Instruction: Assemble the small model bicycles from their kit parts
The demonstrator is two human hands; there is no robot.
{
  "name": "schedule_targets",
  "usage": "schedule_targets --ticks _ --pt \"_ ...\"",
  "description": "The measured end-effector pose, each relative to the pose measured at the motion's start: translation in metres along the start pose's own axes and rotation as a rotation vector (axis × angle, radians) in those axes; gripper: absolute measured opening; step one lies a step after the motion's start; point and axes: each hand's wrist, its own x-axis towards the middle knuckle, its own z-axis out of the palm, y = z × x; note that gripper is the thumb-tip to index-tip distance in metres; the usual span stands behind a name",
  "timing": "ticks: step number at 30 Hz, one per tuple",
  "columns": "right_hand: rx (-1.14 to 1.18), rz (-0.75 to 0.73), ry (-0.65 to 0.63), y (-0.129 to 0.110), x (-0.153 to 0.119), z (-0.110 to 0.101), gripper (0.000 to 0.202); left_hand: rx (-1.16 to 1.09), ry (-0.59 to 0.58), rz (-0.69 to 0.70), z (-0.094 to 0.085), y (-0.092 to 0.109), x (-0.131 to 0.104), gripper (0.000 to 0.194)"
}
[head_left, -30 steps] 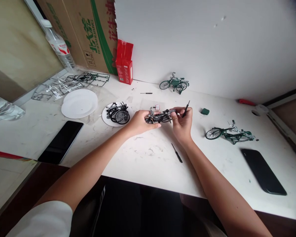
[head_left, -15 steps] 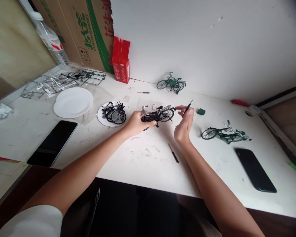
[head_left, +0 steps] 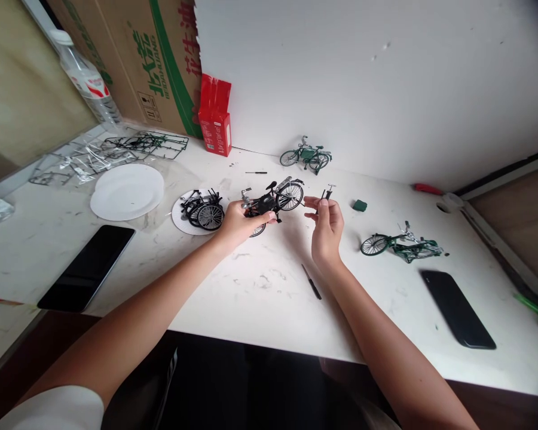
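My left hand (head_left: 242,226) grips a black model bicycle (head_left: 266,203) by its front part, thumb across the frame; its rear wheel points right and a little up. Just right of that wheel, my right hand (head_left: 327,230) pinches a small dark part with a thin, silvery T-shaped end (head_left: 330,190). Fingers cover its lower portion, and its exact kind is unclear. The right fingertips are close to the rear wheel; whether they touch is hard to tell. A small dark-handled screwdriver (head_left: 312,284) lies on the table below my right hand.
Black bicycle parts (head_left: 201,210) lie on a small white plate left of my hand. Green model bicycles (head_left: 307,154) (head_left: 403,243) stand behind and lie right. Phones (head_left: 87,267) (head_left: 458,307) flank my arms. A red box (head_left: 215,116), bottle (head_left: 89,80) and carton (head_left: 147,65) stand behind.
The black bicycle has tilted, its rear wheel higher. My right hand has turned, its fingers now curled around the small part, which points upward instead of slanting right. The camera view has shifted slightly.
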Motion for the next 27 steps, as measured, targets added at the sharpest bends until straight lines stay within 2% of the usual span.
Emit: schedule_targets --ticks 16,27 --pt "-0.016 -0.081 -0.021 -0.011 -0.003 0.002 0.034 0.036 -0.064 -0.065 -0.002 -0.006 -0.001 0.041" --pt "-0.005 -0.067 -0.056 -0.014 -0.003 0.001 0.035 -0.102 -0.112 -0.18 -0.002 -0.001 -0.001 0.041"
